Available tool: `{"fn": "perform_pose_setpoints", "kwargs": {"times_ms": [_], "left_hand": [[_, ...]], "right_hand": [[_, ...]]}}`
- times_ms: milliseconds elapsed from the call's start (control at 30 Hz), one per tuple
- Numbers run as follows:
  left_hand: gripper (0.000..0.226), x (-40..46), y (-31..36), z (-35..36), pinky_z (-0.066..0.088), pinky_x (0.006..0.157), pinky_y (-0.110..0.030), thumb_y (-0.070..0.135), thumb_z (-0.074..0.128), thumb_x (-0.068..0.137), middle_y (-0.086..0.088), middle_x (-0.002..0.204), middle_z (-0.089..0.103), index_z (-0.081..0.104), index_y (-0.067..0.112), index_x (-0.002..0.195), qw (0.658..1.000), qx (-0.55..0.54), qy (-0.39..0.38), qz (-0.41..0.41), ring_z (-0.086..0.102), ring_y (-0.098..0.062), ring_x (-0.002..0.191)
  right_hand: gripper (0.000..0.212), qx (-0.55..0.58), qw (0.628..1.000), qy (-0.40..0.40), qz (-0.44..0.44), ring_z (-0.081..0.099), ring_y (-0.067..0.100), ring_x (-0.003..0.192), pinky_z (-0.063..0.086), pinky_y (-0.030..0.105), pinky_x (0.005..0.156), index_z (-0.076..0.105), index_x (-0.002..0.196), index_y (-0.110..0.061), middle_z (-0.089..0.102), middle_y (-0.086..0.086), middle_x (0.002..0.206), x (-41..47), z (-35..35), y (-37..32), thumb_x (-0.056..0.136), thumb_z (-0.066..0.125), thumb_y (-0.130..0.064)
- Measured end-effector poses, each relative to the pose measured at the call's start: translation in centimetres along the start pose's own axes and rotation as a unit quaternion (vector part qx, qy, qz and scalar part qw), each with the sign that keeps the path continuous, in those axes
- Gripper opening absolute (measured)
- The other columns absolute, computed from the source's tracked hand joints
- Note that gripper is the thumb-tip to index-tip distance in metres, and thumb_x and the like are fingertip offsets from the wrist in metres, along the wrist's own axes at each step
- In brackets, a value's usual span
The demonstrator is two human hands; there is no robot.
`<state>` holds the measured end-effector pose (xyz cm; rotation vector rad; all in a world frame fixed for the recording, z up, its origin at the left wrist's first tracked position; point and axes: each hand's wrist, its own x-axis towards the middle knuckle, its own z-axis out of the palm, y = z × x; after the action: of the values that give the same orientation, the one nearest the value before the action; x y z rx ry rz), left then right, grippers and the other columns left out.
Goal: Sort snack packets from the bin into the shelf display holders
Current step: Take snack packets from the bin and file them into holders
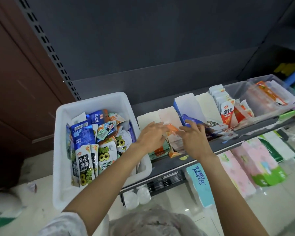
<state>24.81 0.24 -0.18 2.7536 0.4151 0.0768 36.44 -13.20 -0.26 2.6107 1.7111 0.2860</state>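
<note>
Open space above the white bin and shelf; upright paper holders crowd the shelf.

Left grip flat, fingers straight; right grip spread.

Evenly lit, soft shadows. Mild glare on floor. Fingers motion-blurred. Wide-angle bending at edges; corners dim and soft.

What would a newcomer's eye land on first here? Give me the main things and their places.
The white bin, left on the shelf, heaped with snack packets. Right of it, the left hand and right hand meet over orange packets in a white display holder. Further right stands a red-and-white packet.
</note>
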Motion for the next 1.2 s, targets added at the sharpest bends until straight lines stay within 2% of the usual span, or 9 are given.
{"fn": "perform_pose_setpoints", "kwargs": {"times_ms": [133,300,433,567,700,900,1033,1100,1200], "left_hand": [[0.030,-2.9,-1.4,-1.6,0.040,0.098,-0.031,0.020,0.053,0.092,0.001,0.123,0.062,0.061,0.021,0.122,0.989,-0.063,0.127,-0.053,0.054,-0.016,0.115],[0.015,-10.5,-6.4,-1.9,0.052,0.075,-0.036,0.017,0.066,0.083,0.005,0.083,0.069,0.067,0.019,0.097,0.928,-0.062,0.309,-0.200,0.063,-0.015,0.075],[0.032,-15.8,-10.4,-0.6,0.048,0.084,-0.042,0.023,0.071,0.078,-0.007,0.100,0.068,0.064,0.016,0.109,0.909,-0.020,0.227,-0.349,0.060,-0.031,0.096],[0.056,-17.7,-11.5,0.4,0.036,0.101,-0.037,0.035,0.073,0.077,-0.006,0.124,0.058,0.056,0.017,0.127,0.923,-0.025,0.142,-0.356,0.048,-0.029,0.116],[0.061,-17.7,-11.5,0.9,0.035,0.104,-0.036,0.039,0.068,0.080,0.001,0.133,0.049,0.048,0.022,0.135,0.928,-0.025,0.113,-0.355,0.041,-0.023,0.122],[0.056,-17.6,-11.3,0.6,0.037,0.104,-0.038,0.040,0.064,0.084,0.001,0.133,0.048,0.047,0.023,0.134,0.921,-0.063,0.125,-0.365,0.040,-0.022,0.124],[0.052,-17.5,-10.6,-0.5,0.044,0.095,-0.035,0.033,0.066,0.085,-0.002,0.133,0.049,0.048,0.020,0.132,0.900,-0.133,0.206,-0.360,0.044,-0.019,0.122],[0.056,-17.1,-10.1,-1.5,0.045,0.092,-0.031,0.031,0.068,0.084,0.003,0.134,0.046,0.044,0.022,0.134,0.894,-0.199,0.228,-0.329,0.041,-0.011,0.121],[0.055,-16.3,-9.1,-3.6,0.046,0.089,-0.022,0.027,0.070,0.083,0.015,0.125,0.048,0.045,0.029,0.131,0.894,-0.332,0.159,-0.256,0.046,0.003,0.112]], "right_hand": [[0.028,0.169,0.980,0.103,0.010,0.061,0.035,0.098,0.049,0.042,0.079,0.072,0.099,-0.013,0.072,0.006,0.096,0.5,-1.6,-1.9,0.075,0.066,-0.001],[0.023,0.388,0.919,0.048,-0.049,0.067,0.017,0.078,0.054,0.032,0.071,0.066,0.111,-0.018,0.073,-0.001,0.093,2.2,-4.1,-8.8,0.091,0.056,-0.011],[0.027,0.351,0.926,-0.118,-0.075,0.067,0.025,0.084,0.054,0.038,0.073,0.057,0.120,-0.017,0.071,0.007,0.094,4.2,-1.8,-15.0,0.093,0.052,-0.021],[0.044,0.249,0.942,-0.216,-0.066,0.062,0.030,0.099,0.047,0.033,0.071,0.042,0.124,-0.013,0.063,0.008,0.108,5.1,0.7,-18.9,0.091,0.057,-0.037],[0.050,0.257,0.946,-0.194,-0.024,0.057,0.031,0.108,0.046,0.036,0.076,0.040,0.124,-0.009,0.060,0.010,0.116,5.4,2.1,-20.7,0.088,0.063,-0.036],[0.020,0.381,0.920,-0.077,0.038,0.060,0.024,0.093,0.048,0.030,0.074,0.057,0.112,-0.009,0.062,0.009,0.101,5.8,1.0,-19.7,0.093,0.054,-0.014],[0.013,0.465,0.883,-0.041,0.049,0.063,0.012,0.072,0.045,0.012,0.048,0.052,0.108,-0.011,0.060,0.003,0.092,5.2,-1.8,-16.7,0.099,0.042,-0.009],[0.012,0.517,0.853,-0.057,0.037,0.069,0.014,0.074,0.052,0.019,0.047,0.050,0.105,-0.019,0.063,0.002,0.092,4.7,-3.2,-15.1,0.100,0.041,-0.012],[0.012,0.551,0.832,-0.060,0.009,0.070,0.009,0.076,0.058,0.033,0.060,0.054,0.103,-0.023,0.067,-0.004,0.094,4.1,-4.9,-13.1,0.099,0.045,-0.016]]}}
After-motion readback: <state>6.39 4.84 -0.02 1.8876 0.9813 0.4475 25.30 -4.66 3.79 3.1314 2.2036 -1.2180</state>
